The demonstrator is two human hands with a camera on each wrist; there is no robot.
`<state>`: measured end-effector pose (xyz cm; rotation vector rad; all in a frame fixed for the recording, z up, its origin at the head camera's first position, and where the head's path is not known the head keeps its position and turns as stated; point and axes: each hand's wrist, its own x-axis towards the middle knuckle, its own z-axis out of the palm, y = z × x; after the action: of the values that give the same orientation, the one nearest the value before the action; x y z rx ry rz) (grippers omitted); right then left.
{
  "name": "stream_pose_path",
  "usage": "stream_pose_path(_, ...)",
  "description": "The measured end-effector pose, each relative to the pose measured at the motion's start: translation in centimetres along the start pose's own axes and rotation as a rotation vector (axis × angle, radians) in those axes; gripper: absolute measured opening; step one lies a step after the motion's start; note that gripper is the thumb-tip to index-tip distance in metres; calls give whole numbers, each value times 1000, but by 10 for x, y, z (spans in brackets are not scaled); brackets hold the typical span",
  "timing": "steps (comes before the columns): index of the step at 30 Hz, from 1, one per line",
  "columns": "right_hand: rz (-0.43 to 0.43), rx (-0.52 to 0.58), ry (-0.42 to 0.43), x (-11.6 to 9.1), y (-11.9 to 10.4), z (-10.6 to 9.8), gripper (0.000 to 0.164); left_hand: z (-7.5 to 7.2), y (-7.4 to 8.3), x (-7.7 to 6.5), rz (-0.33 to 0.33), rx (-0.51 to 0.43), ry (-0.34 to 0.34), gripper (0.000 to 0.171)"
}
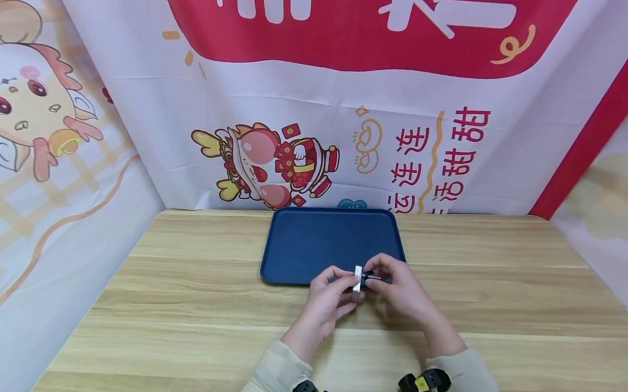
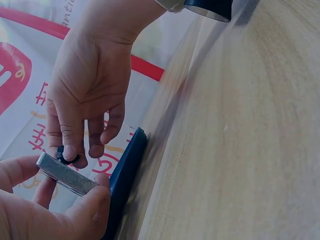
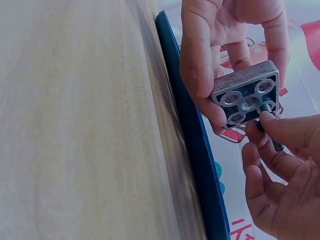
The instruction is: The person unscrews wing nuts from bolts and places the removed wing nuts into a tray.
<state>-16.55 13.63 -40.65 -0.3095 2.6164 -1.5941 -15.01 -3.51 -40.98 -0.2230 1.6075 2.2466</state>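
My left hand (image 1: 329,297) holds a small square metal block (image 3: 242,79) by its edges, thumb on one side and fingers on the other. Several round holes show on the block's face in the right wrist view, a larger threaded one at the centre. With thumb and fingertips my right hand (image 1: 402,286) pinches a dark threaded screw (image 3: 278,146) right at a corner hole of the block. My fingers hide much of the screw. A black part (image 2: 62,154) of it shows against the block in the left wrist view.
Behind the hands a dark blue tray (image 1: 331,243) lies on the wooden table (image 1: 192,326), and the hands overlap its front edge in the head view. Printed cloth (image 1: 306,87) hangs along the table's back edge. Each wrist wears a black camera strap (image 1: 424,385).
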Motion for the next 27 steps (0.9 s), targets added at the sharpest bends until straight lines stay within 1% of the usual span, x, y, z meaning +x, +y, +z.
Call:
stream_pose_path(3,-2,-2,-1,0,0,0,13,0,0,0,-5,-4,3,9)
stream_pose_path(7,45,57,12,-1,0,-2,13,-1,0,1,-9,-5,8,10)
stream_pose_path(9,92,114,34,-1,-1,-4,21,-1,0,2,-8,-5,10,10)
stream_pose_path(13,233,256,60,-1,-3,-5,36,0,0,1,0,-1,11,10)
stream_pose_path(15,287,313,46,-2,-3,-5,37,1,0,0,4,4,11,10)
stream_pose_path(16,306,332,36,-2,-4,-5,35,1,0,0,6,3,10,9)
stream_pose_path(18,314,359,14,-2,-4,-6,31,1,0,0,11,2,6,9)
stream_pose_path(21,304,366,-13,-3,-4,-6,26,1,-1,1,13,-3,1,8)
stream_pose_path(27,303,365,-29,-4,-3,-7,25,0,-1,2,14,-6,-2,8)
